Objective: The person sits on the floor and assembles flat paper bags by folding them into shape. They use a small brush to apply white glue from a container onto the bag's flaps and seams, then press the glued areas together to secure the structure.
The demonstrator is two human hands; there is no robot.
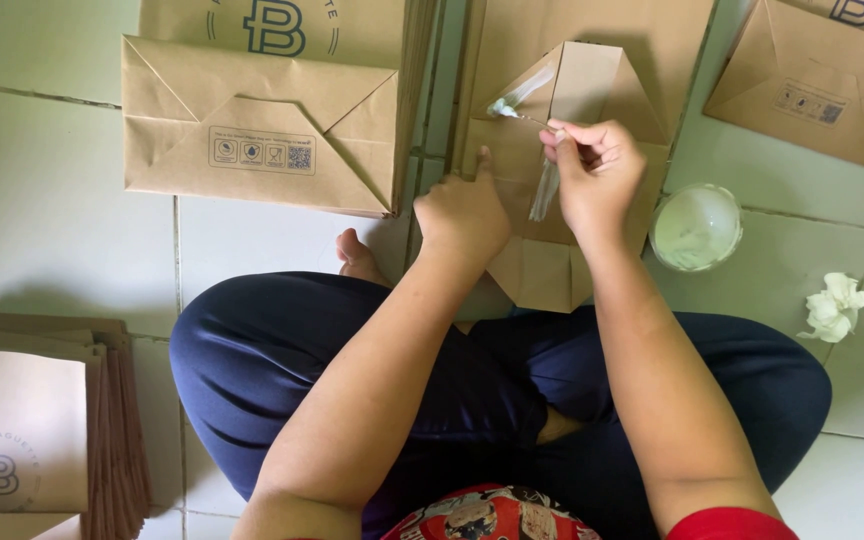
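Observation:
I sit cross-legged on a tiled floor. A brown paper bag (552, 260) lies flat in front of me with its bottom flaps folded open. My left hand (464, 212) presses down on the bag's left side, fingers curled. My right hand (594, 168) grips a thin glue stick applicator (544, 190), whose white-tipped end (504, 108) touches the edge of the upper left flap. White glue shows along that flap edge.
A small round bowl of white glue (696, 228) stands right of the bag. A crumpled white tissue (836, 306) lies further right. Finished brown bags lie at the upper left (252, 130) and upper right (812, 90). A stack of flat bags (42, 420) sits at my left.

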